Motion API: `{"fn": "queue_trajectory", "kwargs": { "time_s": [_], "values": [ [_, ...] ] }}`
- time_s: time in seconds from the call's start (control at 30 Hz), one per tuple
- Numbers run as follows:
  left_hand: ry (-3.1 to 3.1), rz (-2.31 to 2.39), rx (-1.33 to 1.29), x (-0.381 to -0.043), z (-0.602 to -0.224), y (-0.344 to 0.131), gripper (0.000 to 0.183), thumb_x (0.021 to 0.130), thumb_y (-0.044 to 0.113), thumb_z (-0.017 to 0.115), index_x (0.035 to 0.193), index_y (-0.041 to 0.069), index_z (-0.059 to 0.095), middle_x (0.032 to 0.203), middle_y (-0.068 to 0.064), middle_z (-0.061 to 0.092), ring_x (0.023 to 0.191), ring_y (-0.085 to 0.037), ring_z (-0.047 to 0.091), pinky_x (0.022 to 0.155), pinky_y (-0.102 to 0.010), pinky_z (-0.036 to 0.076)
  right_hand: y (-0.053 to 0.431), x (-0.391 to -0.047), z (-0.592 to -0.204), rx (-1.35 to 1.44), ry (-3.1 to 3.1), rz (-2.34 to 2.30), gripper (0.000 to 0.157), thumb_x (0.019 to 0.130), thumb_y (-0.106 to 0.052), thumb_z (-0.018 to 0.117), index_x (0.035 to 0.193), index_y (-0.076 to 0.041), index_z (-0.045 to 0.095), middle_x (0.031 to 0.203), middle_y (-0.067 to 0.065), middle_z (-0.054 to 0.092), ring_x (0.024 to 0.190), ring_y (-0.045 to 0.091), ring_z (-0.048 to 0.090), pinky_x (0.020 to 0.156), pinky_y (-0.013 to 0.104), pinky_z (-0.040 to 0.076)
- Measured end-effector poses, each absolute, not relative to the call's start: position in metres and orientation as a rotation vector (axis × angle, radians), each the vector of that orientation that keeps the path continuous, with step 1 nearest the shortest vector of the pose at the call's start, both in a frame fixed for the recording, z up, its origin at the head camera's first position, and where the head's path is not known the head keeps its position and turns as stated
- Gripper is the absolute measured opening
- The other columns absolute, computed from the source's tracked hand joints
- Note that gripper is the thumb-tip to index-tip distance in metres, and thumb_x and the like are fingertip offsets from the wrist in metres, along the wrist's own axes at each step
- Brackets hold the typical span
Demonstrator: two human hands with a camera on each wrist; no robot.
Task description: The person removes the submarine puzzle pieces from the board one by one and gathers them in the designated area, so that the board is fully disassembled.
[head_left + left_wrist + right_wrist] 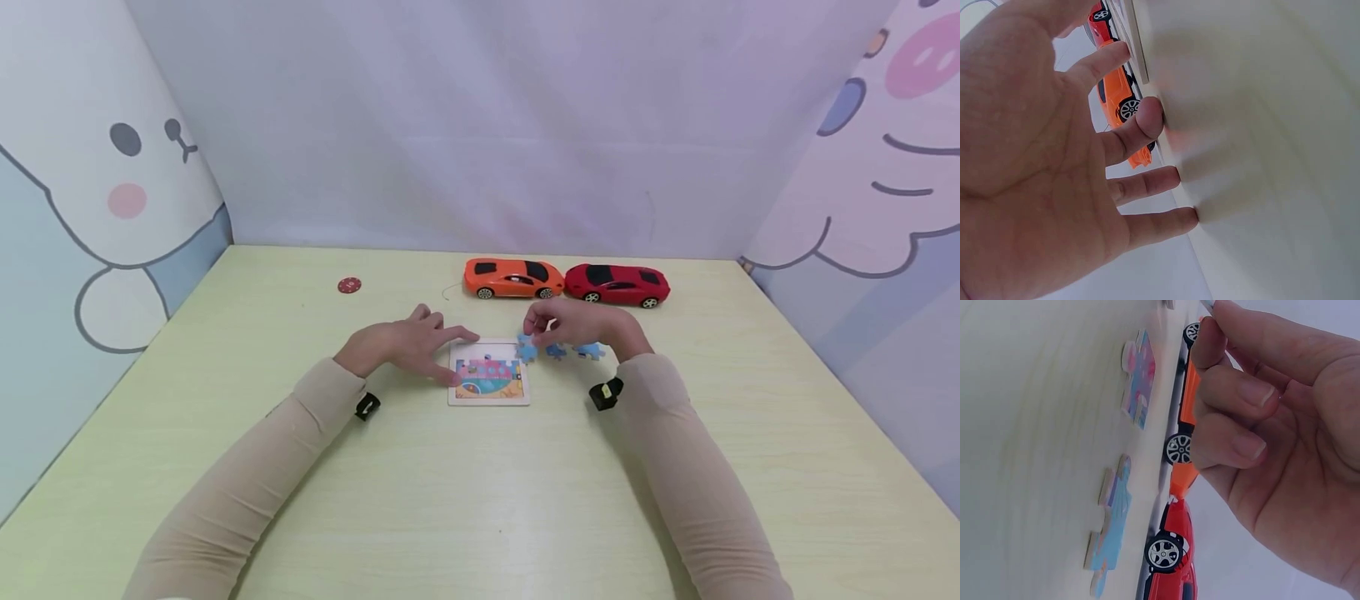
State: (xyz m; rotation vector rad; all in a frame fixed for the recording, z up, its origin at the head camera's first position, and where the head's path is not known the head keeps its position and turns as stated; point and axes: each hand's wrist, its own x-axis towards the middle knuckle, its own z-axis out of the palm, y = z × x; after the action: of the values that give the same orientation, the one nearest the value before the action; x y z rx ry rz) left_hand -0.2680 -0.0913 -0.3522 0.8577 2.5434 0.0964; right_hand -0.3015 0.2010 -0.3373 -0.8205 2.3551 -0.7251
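A small jigsaw puzzle in a pale frame (489, 403) lies on the table, its lower part filled with a picture and its upper part white. My left hand (408, 343) spreads over its left side, index finger at the top edge and thumb at the left edge; the other fingertips reach down to the tabletop in the left wrist view. Between thumb and fingers, my right hand (573, 322) pinches a blue puzzle piece (527, 351) over the frame's right edge. Two loose puzzle pieces, a smaller one (1141, 378) and a longer one (1113, 522), lie below the right hand.
Behind the hands stand an orange toy car (513, 278) and a red toy car (617, 286), nose to nose. A red chip (348, 285) lies at the back left. Curtains with cartoon prints enclose the table (480, 500) at the back and sides.
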Motion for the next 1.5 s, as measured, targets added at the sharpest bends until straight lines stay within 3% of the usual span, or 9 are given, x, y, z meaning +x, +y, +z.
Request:
{"fn": "queue_trajectory", "kwargs": {
  "time_s": [1.03,1.5],
  "values": [
    [2.548,0.089,0.858,-0.266,-0.350,-0.091,0.077,0.090,0.059,0.065,0.155,0.035,0.033,0.132,-0.014,0.044,0.126,-0.035,0.031,0.097,-0.053,0.041,0.252,-0.304,-0.324,-0.666,2.367,-0.618,0.013,0.098,-0.021,0.066,0.108,-0.013,0.067,0.104,0.006,0.060,0.096,0.023,0.053,0.077,0.036,0.047],
    [2.549,0.091,0.856,-0.269,-0.354,-0.092,0.077,0.089,0.061,0.064,0.155,0.036,0.033,0.134,-0.014,0.043,0.125,-0.034,0.031,0.096,-0.052,0.041,0.275,-0.299,-0.316,-0.508,2.373,-0.648,0.016,0.096,-0.021,0.068,0.106,-0.010,0.065,0.099,0.007,0.057,0.082,0.019,0.049,0.069,0.031,0.043]
  ]
}}
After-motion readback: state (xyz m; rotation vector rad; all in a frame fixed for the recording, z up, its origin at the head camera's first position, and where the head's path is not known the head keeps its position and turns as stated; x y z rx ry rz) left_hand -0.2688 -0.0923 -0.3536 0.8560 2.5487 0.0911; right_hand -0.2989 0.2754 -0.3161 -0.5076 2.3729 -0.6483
